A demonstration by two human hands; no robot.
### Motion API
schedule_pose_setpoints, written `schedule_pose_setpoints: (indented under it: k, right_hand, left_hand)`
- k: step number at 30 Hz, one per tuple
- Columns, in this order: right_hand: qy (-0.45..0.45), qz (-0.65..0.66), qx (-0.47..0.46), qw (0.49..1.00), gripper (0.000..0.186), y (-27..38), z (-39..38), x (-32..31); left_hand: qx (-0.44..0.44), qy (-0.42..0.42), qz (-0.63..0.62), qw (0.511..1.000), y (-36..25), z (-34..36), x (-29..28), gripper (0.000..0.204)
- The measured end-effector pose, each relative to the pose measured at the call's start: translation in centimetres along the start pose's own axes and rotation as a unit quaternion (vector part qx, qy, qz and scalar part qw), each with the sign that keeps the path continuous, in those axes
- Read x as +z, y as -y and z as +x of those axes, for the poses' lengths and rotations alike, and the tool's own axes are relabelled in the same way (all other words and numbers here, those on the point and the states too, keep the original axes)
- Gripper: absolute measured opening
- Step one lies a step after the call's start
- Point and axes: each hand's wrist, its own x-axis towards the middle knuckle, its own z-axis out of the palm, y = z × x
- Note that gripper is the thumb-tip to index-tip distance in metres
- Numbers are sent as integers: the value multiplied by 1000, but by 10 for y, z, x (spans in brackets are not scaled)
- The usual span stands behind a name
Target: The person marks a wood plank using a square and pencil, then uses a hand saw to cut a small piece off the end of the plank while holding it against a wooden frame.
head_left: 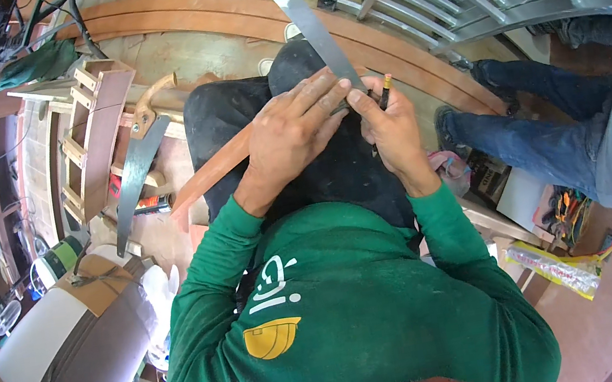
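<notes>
Lap: the dark-trousered lap (320, 176) is serving as a bench, probably giving less steady support than a firm top.
Left hand (281, 138): lying palm-down over the strip, its fingers reaching toward the blade; the thumb is hiding, so I cannot tell whether it is closing round the wood.
Wooden strip (213, 166): running slantwise across the lap from near left to far right, its far end passing under the fingers.
Right hand (396, 123): grasping a pencil (386, 97), its thumb pressing by the base of the blade.
Metal blade (311, 28): slanting from the hands toward the far left; the fingers are covering its contact with the strip.
Good handling: pressing the base flush, keeping the strip from rolling and holding the pencil close along the edge should be helping most.
Near right: a plastic packet (554, 271) is lying on the floor.
Left side: a handsaw (132, 179) is lying before a compartmented wooden rack (95, 117), its teeth calling for care.
In the way: the strip's near-left end is pointing toward the saw, and a co-worker's leg (523, 134) is limiting elbow room on the right.
Far side: long planks (156, 18) are spanning the floor, and a metal ladder (453, 4) is occupying the far right.
</notes>
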Motion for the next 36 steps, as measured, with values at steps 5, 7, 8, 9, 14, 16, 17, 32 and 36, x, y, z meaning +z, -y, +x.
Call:
schedule_pose_setpoints:
  k: [5,7,8,9,14,16,17,32,36]
  right_hand:
    - [-18,-3,-6,1000,15,3,-1,5]
    - [-17,-16,-9,1000,16,2,-1,4]
    - [-17,-22,-10,1000,16,2,0,3]
    - [-18,-24,-10,999,17,3,0,3]
    - [-20,-27,-13,999,17,1,-1,2]
    - [-18,-23,-14,999,17,0,-1,2]
    - [-17,-21,-15,1000,17,0,-1,2]
    - [-154,-212,-264,928,55,7,2,-59]
    - [-168,-168,-222,946,45,33,-30,-82]
  left_hand:
    - [0,-9,2,1000,1,-1,0,55]
    - [3,-14,-1,1000,0,-1,0,55]
    - [6,-15,-1,1000,0,-1,0,56]
    - [9,-16,-1,1000,0,0,-1,56]
    - [12,-22,-6,1000,-2,0,0,56]
    - [11,-22,-6,1000,-2,-1,-1,56]
    - [9,-22,-6,1000,-1,-2,0,56]
    - [15,-33,2,999,-1,3,1,50]
    - [-4,-16,4,1000,0,2,-1,48]
